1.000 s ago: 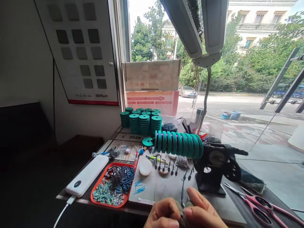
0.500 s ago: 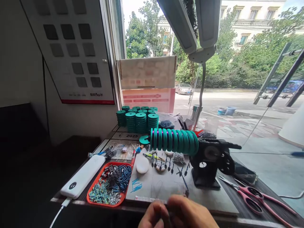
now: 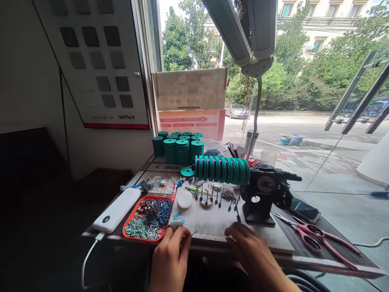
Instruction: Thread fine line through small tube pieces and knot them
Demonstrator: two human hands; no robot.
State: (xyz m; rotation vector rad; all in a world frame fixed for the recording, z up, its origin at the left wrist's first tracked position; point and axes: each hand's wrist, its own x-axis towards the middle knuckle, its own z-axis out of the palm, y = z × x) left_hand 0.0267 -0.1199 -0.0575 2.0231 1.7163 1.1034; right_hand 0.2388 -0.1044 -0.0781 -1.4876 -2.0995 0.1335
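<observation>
My left hand [image 3: 170,253] rests at the near edge of the white work mat [image 3: 212,222], pinching a thin wire end between thumb and forefinger, just right of the red tray [image 3: 148,217] of small blue and silver parts. My right hand [image 3: 249,247] lies on the mat's front edge near the black winding machine [image 3: 263,195]; whether it holds anything I cannot tell. A row of green spools [image 3: 223,169] sits on the machine's shaft, with small dark hooks hanging below it.
Stacks of green spools [image 3: 179,147] stand at the back by the window. A white power bank [image 3: 117,210] with cable lies left of the tray. Pink-handled scissors [image 3: 316,237] and a phone [image 3: 304,208] lie at right. A lamp [image 3: 249,36] hangs overhead.
My hands were together at the bottom edge and have separated; the left went left toward the tray, the right stays near the machine. The view pulled back, showing more of the table edge.
</observation>
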